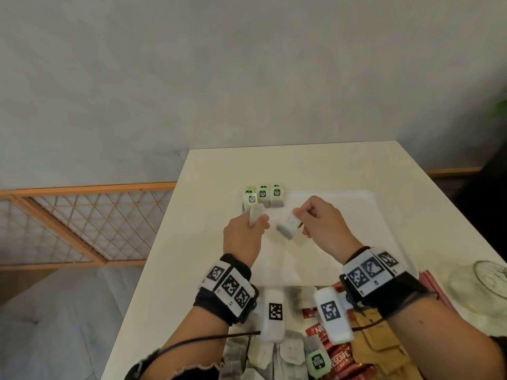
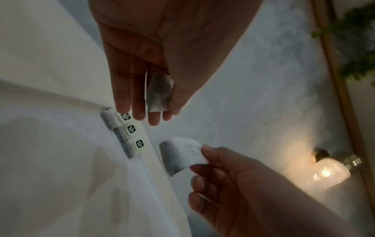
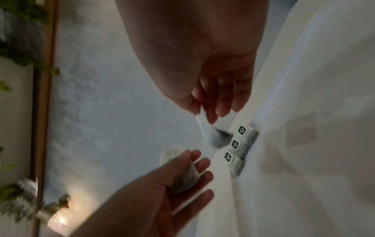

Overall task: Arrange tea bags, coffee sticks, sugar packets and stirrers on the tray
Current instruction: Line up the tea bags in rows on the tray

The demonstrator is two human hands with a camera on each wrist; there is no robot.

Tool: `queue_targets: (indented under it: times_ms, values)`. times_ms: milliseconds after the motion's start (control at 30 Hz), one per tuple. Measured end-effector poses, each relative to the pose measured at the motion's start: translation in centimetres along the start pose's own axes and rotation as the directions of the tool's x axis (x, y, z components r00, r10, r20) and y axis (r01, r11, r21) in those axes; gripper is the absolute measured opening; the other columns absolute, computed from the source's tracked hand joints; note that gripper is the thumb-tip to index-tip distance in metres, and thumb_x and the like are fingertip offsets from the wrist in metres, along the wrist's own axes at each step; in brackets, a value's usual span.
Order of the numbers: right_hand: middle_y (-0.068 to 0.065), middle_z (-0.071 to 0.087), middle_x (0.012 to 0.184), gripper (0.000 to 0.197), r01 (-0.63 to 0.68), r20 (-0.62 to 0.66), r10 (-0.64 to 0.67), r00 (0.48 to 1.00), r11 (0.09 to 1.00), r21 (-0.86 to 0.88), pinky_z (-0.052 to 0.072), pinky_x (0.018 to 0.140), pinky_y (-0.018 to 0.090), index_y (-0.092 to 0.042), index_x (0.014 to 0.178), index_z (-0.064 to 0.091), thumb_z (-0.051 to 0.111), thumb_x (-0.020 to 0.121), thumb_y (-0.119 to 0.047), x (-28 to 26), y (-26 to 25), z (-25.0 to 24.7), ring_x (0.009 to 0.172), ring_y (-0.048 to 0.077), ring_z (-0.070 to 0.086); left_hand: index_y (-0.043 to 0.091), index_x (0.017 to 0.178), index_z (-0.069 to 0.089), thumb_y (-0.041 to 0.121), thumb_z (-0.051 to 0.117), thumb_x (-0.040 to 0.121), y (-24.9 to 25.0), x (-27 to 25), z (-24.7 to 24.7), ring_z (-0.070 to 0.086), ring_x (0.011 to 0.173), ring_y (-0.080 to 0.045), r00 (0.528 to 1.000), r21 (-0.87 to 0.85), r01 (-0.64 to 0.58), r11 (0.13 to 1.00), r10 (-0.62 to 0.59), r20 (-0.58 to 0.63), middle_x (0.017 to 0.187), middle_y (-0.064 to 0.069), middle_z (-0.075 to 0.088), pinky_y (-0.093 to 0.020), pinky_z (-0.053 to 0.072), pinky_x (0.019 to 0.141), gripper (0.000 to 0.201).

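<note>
1. The row of tea bags [image 1: 270, 198] sits at the upper left corner of the white tray [image 1: 343, 212], just beyond the fingertips of the left hand [image 1: 242, 238]. That hand is the nearer one. The right hand [image 1: 326, 224] hangs over the middle of the tray, lower and to the right of the row.
2. Three bags lie side by side in the row. Their long axes run up the frame, with the green tags at the far end on the tray's rim.
3. The hands are apart, and each is clamped on a bag. The left-hand tea bag [image 1: 254, 216] is pinched between thumb and fingers and points roughly along the row's axis. The right-hand tea bag [image 1: 288, 227] is pinched at one end and hangs tilted, dark end toward the lower left.
4. I'd judge the open spot is just right of the row, so either bag needs squaring to that axis.
5. The bags are pale, thin paper pouches with dark tea showing through.
6. More bags and red coffee sticks [image 1: 338, 362] are heaped on the bench [image 1: 197, 256] at the bottom of the frame.
</note>
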State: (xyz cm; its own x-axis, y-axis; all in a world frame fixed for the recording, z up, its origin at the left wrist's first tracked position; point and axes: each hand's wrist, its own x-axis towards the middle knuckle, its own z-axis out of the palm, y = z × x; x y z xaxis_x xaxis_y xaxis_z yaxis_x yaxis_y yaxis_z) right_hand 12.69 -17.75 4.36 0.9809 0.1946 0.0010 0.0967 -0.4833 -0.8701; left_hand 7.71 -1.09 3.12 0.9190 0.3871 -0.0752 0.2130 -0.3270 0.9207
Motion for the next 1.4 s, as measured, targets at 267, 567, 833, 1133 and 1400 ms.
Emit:
queue_targets:
  times_ms: [267,567,833,1133,1400]
  values:
    - [0.008,0.068,0.076,0.017,-0.038,0.001,0.038,0.999,0.999,-0.016,0.057,0.068,0.04,-0.009,0.085,0.053,0.052,0.095,-0.023,-0.3,-1.1,1.6,0.07,0.025,0.068,0.03,0.06,0.058,0.037,0.052,0.096,1.2,-1.9,1.5,0.061,0.068,-0.021,0.971,0.335,-0.224,0.915,0.18,0.157,0.072,0.0,0.07,-0.035,0.047,0.063,0.037]
    - [0.008,0.065,0.078,0.013,-0.088,0.149,0.064,0.987,0.983,0.159,0.055,0.06,0.03,-0.02,0.106,0.059,0.053,0.097,-0.028,0.6,-0.7,2.2,0.056,0.016,0.06,0.007,0.087,0.071,0.011,0.049,0.093,-0.2,0.1,1.5,0.072,0.067,-0.02,0.986,0.017,-0.043,0.999,0.04,0.16,0.077,-0.005,0.075,-0.039,0.061,0.068,0.023]
    - [-0.006,0.057,0.072,0.016,0.001,0.193,0.024,0.981,0.991,-0.131,0.039,0.06,0.022,-0.019,0.081,0.06,0.055,0.096,-0.023,4.7,2.3,4.0,0.066,0.011,0.05,0.006,0.098,0.065,0.006,0.048,0.096,-1.4,3.1,1.2,0.063,0.054,-0.017,0.954,-0.115,0.171,0.979,-0.135,0.267,0.063,0.002,0.07,-0.032,0.058,0.059,0.017]
    - [0.0,0.051,0.066,0.026,0.056,0.23,0.032,0.973,0.928,-0.367,0.038,0.065,0.031,-0.004,0.077,0.059,0.056,0.095,-0.022,10.5,2.9,5.4,0.069,0.02,0.049,0.006,0.124,0.055,0.005,0.046,0.095,-3.7,8.2,1.3,0.066,0.059,-0.022,0.944,0.011,0.214,0.977,-0.21,0.254,0.082,-0.013,0.072,-0.034,0.058,0.059,0.031]
    - [0.011,0.07,0.095,0.023,0.041,0.182,0.028,0.983,0.931,-0.363,0.051,0.085,0.037,-0.001,0.094,0.07,0.059,0.094,-0.021,14.2,2.5,7.4,0.092,0.027,0.063,0.02,0.113,0.068,0.008,0.052,0.092,-4.5,8.7,0.3,0.066,0.062,-0.021,0.948,-0.058,0.215,0.975,-0.195,0.25,0.078,-0.011,0.072,-0.042,0.06,0.065,0.029]
